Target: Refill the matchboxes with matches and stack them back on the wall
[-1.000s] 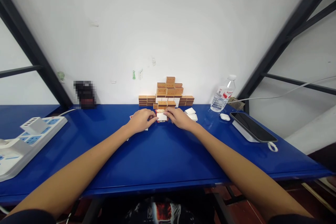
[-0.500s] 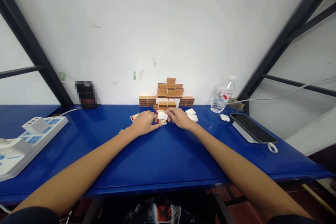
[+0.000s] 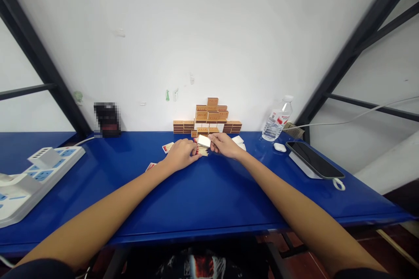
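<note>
A small white matchbox tray is pinched at its right end by my right hand, tilted over a little pile of matches. My left hand lies on the blue table, curled against the left end of the pile, with thumb and forefinger round the red match heads. Its other fingers are partly hidden. Just behind both hands stands a stepped stack of brown matchboxes against the wall. White trays lie beyond my right hand. Left of my left hand is a tray of matches.
Another tray with red match heads shows beside my left forearm. A water bottle, a white earbud case and a phone are on the right. A power strip lies at the left of the blue table.
The white tray in my right hand has turned and tilted, its right end lower. More of the match pile shows below it. My left hand stays almost in place.
</note>
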A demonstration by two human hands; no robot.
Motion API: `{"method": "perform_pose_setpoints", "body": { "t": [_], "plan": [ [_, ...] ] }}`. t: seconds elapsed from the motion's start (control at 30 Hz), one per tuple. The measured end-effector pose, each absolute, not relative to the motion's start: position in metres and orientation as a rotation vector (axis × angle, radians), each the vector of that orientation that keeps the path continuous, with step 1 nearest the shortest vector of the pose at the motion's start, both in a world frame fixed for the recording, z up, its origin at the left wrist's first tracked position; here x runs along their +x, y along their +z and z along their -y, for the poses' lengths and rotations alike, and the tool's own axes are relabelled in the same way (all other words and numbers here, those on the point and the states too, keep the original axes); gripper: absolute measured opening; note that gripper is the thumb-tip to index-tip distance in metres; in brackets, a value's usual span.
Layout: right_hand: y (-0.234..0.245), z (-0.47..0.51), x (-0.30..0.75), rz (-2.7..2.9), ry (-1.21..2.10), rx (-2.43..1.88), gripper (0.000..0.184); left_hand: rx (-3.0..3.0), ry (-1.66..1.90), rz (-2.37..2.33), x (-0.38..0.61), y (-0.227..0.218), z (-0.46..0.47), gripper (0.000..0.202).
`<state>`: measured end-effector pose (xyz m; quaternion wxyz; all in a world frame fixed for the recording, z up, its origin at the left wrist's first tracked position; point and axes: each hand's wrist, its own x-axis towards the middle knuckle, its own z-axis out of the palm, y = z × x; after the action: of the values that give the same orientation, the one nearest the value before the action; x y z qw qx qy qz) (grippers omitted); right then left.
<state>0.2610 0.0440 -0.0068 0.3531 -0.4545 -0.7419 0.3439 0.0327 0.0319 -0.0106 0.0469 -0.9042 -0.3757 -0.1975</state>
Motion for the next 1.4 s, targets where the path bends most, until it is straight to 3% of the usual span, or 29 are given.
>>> {"method": "perform_pose_setpoints", "body": {
  "t": [0.37,0.57,0.8,0.93,1.07,1.27,1.4],
  "plan": [
    [0.042,-0.037,0.364,2.099,0.259,-1.427,0.033,-2.732,-0.555,1.025,0.029,-0.013,-0.027,0.026],
    [0.035,-0.044,0.386,2.18,0.26,-1.542,0.026,-2.748,-0.504,0.929,0.012,0.006,-0.024,0.029],
    [0.026,-0.05,0.387,2.185,0.299,-1.653,0.017,-2.779,-0.388,1.29,-0.028,0.041,-0.034,0.028],
    [0.029,-0.046,0.381,2.139,0.178,-1.544,0.022,-2.912,-0.407,1.381,-0.035,0.044,-0.039,0.027],
    [0.031,-0.043,0.369,2.111,0.07,-1.459,0.025,-2.998,-0.326,1.312,-0.034,0.041,-0.039,0.04],
    [0.028,-0.038,0.341,2.115,0.032,-1.379,0.02,-2.995,-0.293,1.317,-0.033,0.033,-0.04,0.026],
    [0.02,-0.023,0.299,2.239,0.208,-1.11,0.019,-3.128,-0.415,1.288,-0.025,0.028,-0.034,0.026]
  ]
}}
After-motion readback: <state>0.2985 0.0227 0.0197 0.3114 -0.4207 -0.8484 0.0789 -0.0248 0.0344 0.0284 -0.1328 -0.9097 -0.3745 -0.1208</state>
